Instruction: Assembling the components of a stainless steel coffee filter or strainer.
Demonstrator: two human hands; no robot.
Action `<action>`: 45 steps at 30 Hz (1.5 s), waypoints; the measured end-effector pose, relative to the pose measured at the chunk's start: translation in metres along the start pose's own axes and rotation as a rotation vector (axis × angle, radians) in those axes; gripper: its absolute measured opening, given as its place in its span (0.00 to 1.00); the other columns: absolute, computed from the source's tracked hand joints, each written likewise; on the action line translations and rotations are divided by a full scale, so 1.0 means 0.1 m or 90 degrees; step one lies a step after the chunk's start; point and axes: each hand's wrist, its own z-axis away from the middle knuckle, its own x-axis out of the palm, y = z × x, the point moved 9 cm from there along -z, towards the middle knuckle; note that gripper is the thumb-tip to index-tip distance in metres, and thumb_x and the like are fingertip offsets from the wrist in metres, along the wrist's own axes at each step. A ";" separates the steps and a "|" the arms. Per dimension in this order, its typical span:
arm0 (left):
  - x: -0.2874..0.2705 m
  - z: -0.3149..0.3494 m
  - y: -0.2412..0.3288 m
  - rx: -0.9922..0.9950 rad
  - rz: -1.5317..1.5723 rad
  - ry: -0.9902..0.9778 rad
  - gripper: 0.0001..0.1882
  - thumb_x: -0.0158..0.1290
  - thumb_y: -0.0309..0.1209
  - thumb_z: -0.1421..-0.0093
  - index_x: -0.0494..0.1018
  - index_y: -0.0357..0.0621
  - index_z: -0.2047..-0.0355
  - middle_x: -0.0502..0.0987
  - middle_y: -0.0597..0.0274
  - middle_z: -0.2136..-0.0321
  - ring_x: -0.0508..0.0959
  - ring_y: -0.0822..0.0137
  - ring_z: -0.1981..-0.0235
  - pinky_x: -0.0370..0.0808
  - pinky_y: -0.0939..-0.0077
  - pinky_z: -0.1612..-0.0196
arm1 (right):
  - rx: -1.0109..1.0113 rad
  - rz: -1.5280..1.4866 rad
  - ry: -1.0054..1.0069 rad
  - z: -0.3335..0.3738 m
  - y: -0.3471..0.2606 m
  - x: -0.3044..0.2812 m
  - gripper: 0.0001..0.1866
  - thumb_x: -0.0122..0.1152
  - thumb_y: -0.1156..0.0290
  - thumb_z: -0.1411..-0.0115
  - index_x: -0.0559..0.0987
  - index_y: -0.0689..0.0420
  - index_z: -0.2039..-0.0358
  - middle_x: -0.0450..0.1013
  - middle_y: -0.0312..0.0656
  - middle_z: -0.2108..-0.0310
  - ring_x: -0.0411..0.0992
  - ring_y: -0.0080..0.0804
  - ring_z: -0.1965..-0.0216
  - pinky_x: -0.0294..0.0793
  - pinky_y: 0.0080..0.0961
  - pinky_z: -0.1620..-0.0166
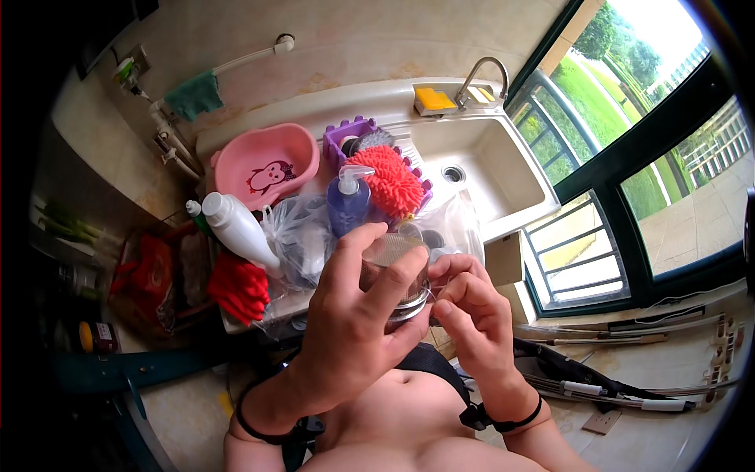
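"Head view has both hands close together; what are they on?"

"A small mesh-topped container, shiny around its near rim. It's up in the air, on the near side of the purple pump bottle. The left hand has its grip wrapped around it, fingers spread across top and side, thumb at the near rim."

"And the right hand?"

"Its grip is narrow, thumb and fingertips bunched just beside the right of that rim. Whether they pinch anything, I can't tell from here."

"So which step is this?"

"Fine fingertip work at the rim, I'd judge, with the left hand steadying. The next move seems to call for a firm left hold and a light right touch."

"Anything close by to knock?"

"The bottle, just beyond, and the red fluffy mitt behind it. The sink lies well off, far right."
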 end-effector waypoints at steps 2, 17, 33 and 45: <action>-0.02 -0.05 -0.02 0.004 0.024 -0.002 0.35 0.73 0.26 0.51 0.76 0.51 0.42 0.70 0.45 0.42 0.78 0.44 0.47 0.80 0.54 0.47 | -0.004 0.004 0.006 -0.01 0.00 -0.02 0.04 0.61 0.78 0.32 0.77 0.63 0.66 0.68 0.47 0.43 0.68 0.27 0.47 0.72 0.25 0.46; 0.21 -0.13 -0.23 -0.027 0.143 -0.001 0.33 0.72 0.23 0.47 0.74 0.49 0.41 0.68 0.45 0.39 0.78 0.46 0.41 0.78 0.55 0.41 | -0.022 0.099 0.068 -0.11 0.02 -0.11 0.03 0.61 0.81 0.34 0.76 0.65 0.66 0.71 0.53 0.42 0.72 0.37 0.41 0.71 0.32 0.38; 0.22 -0.15 -0.26 -0.010 0.095 -0.053 0.32 0.74 0.29 0.51 0.77 0.48 0.45 0.72 0.48 0.46 0.83 0.48 0.52 0.83 0.57 0.49 | -0.092 0.304 -0.070 -0.20 -0.18 -0.08 0.05 0.67 0.79 0.42 0.78 0.64 0.69 0.73 0.54 0.44 0.79 0.44 0.48 0.80 0.36 0.45; 0.33 -0.17 -0.28 -0.027 0.052 -0.123 0.30 0.74 0.30 0.51 0.78 0.49 0.46 0.73 0.49 0.49 0.84 0.50 0.52 0.83 0.58 0.50 | -0.389 0.655 -0.128 -0.09 -0.47 0.06 0.10 0.70 0.79 0.48 0.77 0.63 0.67 0.80 0.51 0.53 0.83 0.42 0.58 0.85 0.33 0.61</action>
